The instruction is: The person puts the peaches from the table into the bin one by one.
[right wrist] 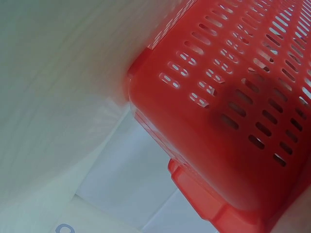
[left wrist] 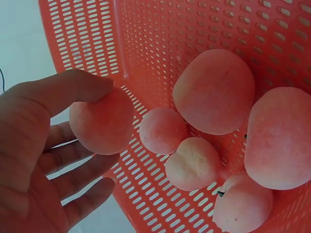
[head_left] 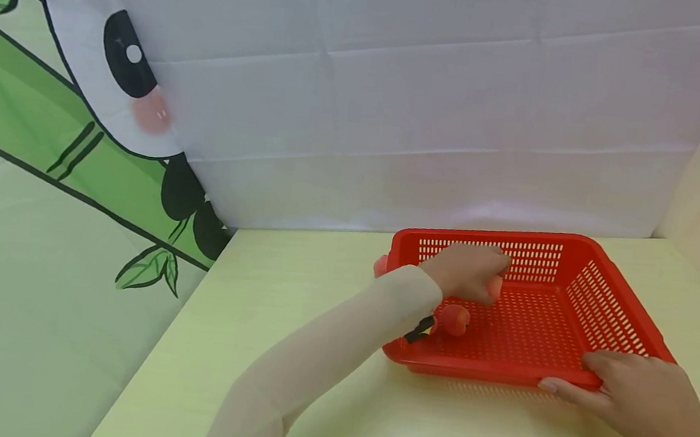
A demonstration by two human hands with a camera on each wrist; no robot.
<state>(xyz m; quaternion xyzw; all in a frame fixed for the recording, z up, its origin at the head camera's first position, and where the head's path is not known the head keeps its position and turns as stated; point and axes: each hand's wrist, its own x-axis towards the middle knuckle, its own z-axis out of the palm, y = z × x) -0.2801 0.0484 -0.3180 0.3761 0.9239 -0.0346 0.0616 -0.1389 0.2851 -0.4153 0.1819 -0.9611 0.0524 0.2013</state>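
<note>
Right hand [head_left: 638,398]: fingers curled over near rim of red basket [head_left: 610,303]. Left hand [left wrist: 43,155]: pinching one peach [left wrist: 102,121]; five peaches [left wrist: 214,92] beside, on basket floor.

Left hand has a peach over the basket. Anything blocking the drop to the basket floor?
Nothing visible. The left hand holds the peach inside the red basket, with bare mesh beside and below it. The other peaches sit to one side. The right hand grips the near rim.
</note>
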